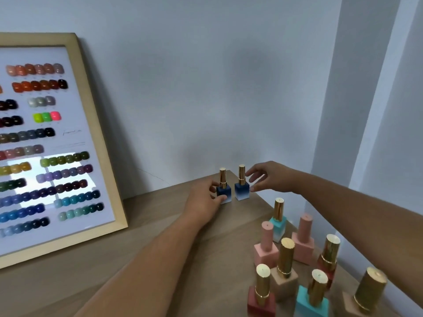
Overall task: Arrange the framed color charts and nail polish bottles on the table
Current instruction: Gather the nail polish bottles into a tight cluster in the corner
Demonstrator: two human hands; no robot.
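Note:
Two dark blue nail polish bottles with gold caps stand side by side at the far corner of the wooden table (160, 225). My left hand (203, 200) grips the base of the left blue bottle (223, 188). My right hand (267, 177) hovers just right of the right blue bottle (241, 186), fingers spread and not touching it. A wood-framed color chart (57, 143) with rows of nail swatches leans against the wall at the left.
Several more bottles stand at the near right: a teal one (278, 219), two pink ones (266, 245) (304, 239), beige, red and teal ones with gold caps (285, 268). The table's right edge runs close behind them. Grey walls meet at the corner.

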